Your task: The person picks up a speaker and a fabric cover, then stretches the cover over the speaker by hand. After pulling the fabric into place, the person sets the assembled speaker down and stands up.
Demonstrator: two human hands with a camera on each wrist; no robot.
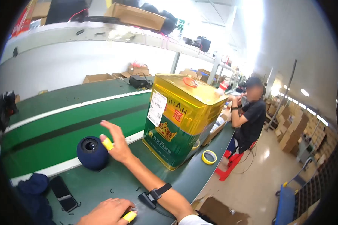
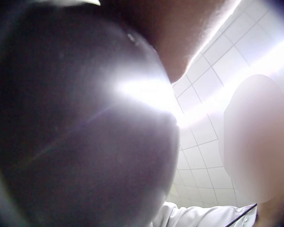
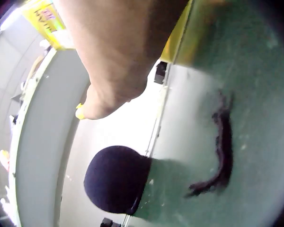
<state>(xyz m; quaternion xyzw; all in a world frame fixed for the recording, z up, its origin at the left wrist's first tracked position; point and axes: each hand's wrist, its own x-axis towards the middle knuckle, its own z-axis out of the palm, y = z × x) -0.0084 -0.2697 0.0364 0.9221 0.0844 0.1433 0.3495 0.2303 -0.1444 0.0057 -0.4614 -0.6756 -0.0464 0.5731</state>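
Observation:
My right hand [image 1: 118,144] is stretched out over the bench beside a dark blue ball-shaped body [image 1: 92,155] with a round opening in its top. Its fingers are extended, and a yellow cover [image 1: 107,143] wraps the thumb. In the right wrist view a gap separates this hand [image 3: 113,90] from the dark ball [image 3: 116,179]. At the bottom of the head view, my left hand [image 1: 107,213] lies low over the bench, fingers loosely bent, thumb also covered in yellow; nothing shows between them. A large dark rounded surface [image 2: 85,113] fills much of the left wrist view.
A big yellow-green tin [image 1: 176,123] stands right of my right hand, with a yellow tape roll [image 1: 209,157] near the bench edge. A phone [image 1: 64,193] and dark cloth [image 1: 33,191] lie left. A green belt [image 1: 75,123] runs behind; another person [image 1: 251,112] sits beyond the tin.

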